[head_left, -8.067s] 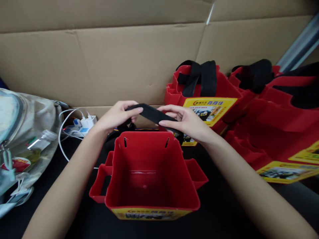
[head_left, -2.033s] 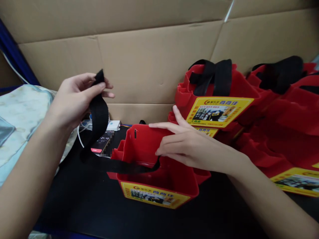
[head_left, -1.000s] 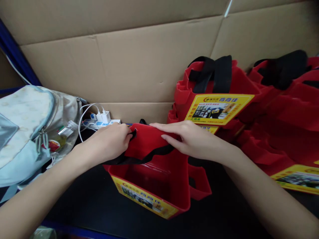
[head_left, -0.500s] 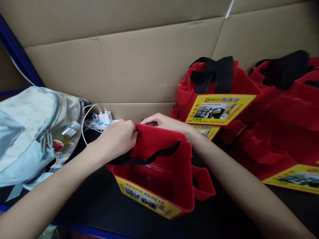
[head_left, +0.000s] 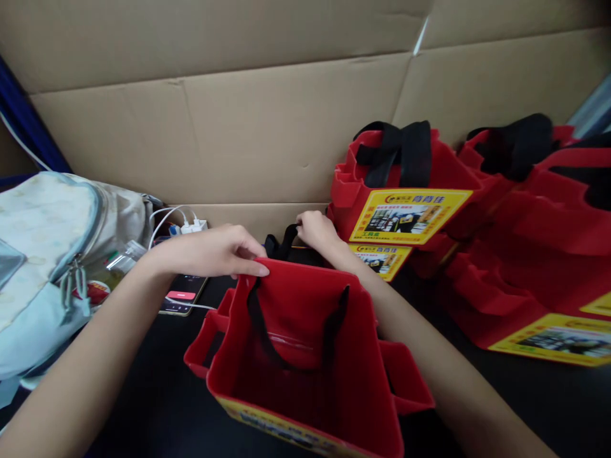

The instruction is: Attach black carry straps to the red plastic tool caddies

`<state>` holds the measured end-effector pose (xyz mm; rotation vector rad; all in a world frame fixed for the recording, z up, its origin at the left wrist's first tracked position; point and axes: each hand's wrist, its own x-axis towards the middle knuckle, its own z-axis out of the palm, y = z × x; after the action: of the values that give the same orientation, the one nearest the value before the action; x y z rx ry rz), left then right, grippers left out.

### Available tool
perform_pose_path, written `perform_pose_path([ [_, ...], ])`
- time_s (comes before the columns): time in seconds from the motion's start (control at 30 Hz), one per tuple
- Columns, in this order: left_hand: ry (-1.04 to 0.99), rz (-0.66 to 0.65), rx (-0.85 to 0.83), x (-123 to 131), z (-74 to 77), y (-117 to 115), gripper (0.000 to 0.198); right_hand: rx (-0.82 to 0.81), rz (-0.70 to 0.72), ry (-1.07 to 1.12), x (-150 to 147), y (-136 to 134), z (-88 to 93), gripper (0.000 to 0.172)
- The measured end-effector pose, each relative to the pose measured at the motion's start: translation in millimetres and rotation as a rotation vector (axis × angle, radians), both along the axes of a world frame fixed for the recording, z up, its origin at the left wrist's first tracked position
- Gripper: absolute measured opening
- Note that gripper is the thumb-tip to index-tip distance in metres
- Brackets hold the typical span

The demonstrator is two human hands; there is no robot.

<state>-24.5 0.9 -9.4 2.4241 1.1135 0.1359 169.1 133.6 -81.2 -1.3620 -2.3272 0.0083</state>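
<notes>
A red plastic tool box [head_left: 305, 394] with side pockets and a yellow label tilts toward me on the black surface. My left hand [head_left: 229, 251] pinches the top left corner of its back wall, thumb on the inside. A black strap [head_left: 267, 337] hangs in a loop inside the box. Behind the back wall, my right hand [head_left: 317, 230] has its fingers closed on a black webbing strap [head_left: 287, 240]; the lower part of that strap is hidden by the box.
More red tool boxes [head_left: 506, 280] with black straps and yellow labels are stacked at the right. At the left lie a pale backpack [head_left: 48, 235], a phone [head_left: 184, 296] and a charger [head_left: 195, 226] with white cables. Cardboard [head_left: 267, 140] forms the back wall.
The box has swung to face me more squarely, and its inner strap now hangs down. My left hand has its thumb over the rim; my right hand has moved back, pulling a black strap up.
</notes>
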Motion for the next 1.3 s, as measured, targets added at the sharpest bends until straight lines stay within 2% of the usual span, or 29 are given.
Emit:
perform_pose_path([
  [0.07, 0.024, -0.007, -0.009, -2.0, -1.5, -3.3, 0.032, 0.02, -0.036, -0.017, -2.5, -1.1, -0.5, 0.028],
  [0.13, 0.043, 0.01, -0.023, -3.6, -1.4, -2.5, 0.033, 0.039, 0.047, -0.038, -4.8, -10.9, 4.6, 0.038],
  [0.17, 0.05, 0.015, -0.046, -4.1, -0.7, -0.6, 0.034, 0.03, 0.167, -0.052, -5.5, -18.0, 8.5, 0.043],
  [0.23, 0.067, 0.008, -0.108, -3.8, 1.3, 4.7, 0.034, -0.056, 0.508, -0.062, -6.3, -33.0, 16.1, 0.046],
  [0.3, 0.073, -0.004, -0.154, -2.2, 3.5, 9.4, 0.033, -0.215, 0.811, -0.042, -7.3, -44.9, 20.1, 0.04],
  [0.33, 0.07, -0.011, -0.168, -1.2, 4.4, 10.7, 0.032, -0.3, 0.888, -0.032, -7.9, -48.4, 20.0, 0.035],
  [0.37, 0.065, -0.023, -0.176, -0.3, 5.2, 11.2, 0.03, -0.362, 0.899, -0.031, -8.6, -49.8, 18.6, 0.03],
  [0.43, 0.064, -0.053, -0.177, 0.9, 6.6, 9.4, 0.028, -0.357, 0.768, -0.052, -8.9, -46.3, 13.4, 0.024],
  [0.53, 0.088, -0.069, -0.169, 0.8, 8.0, 2.1, 0.028, -0.148, 0.416, -0.041, -5.5, -30.9, 5.6, 0.021],
  [0.6, 0.1, -0.051, -0.147, 0.5, 8.7, -2.7, 0.027, -0.059, 0.294, -0.016, -2.0, -22.3, 4.3, 0.023],
  [0.7, 0.132, -0.061, -0.083, 1.3, 8.8, -6.3, 0.028, -0.039, 0.355, -0.031, -0.4, -23.4, 9.3, 0.034],
  [0.77, 0.152, -0.066, -0.04, 2.1, 8.2, -6.2, 0.029, -0.079, 0.549, -0.036, -3.3, -32.4, 14.4, 0.046],
  [0.83, 0.15, -0.059, -0.016, 2.5, 7.1, -5.1, 0.029, -0.166, 0.784, -0.012, -8.4, -41.9, 17.4, 0.041],
  [0.9, 0.143, -0.054, -0.013, 2.2, 5.8, -3.7, 0.03, -0.232, 0.893, 0.039, -14.0, -47.1, 16.9, 0.027],
  [0.97, 0.158, -0.041, -0.005, 1.8, 4.7, -2.5, 0.031, -0.222, 0.833, 0.092, -18.4, -47.0, 13.7, 0.025],
  [1.13, 0.218, 0.033, 0.07, 2.1, 3.6, 0.0, 0.036, -0.045, 0.597, 0.171, -21.9, -41.5, 5.9, 0.024],
  [1.3, 0.209, 0.032, 0.136, 2.1, 1.1, 3.8, 0.032, 0.01, 0.499, 0.165, -26.1, -41.5, 1.3, 0.027],
])
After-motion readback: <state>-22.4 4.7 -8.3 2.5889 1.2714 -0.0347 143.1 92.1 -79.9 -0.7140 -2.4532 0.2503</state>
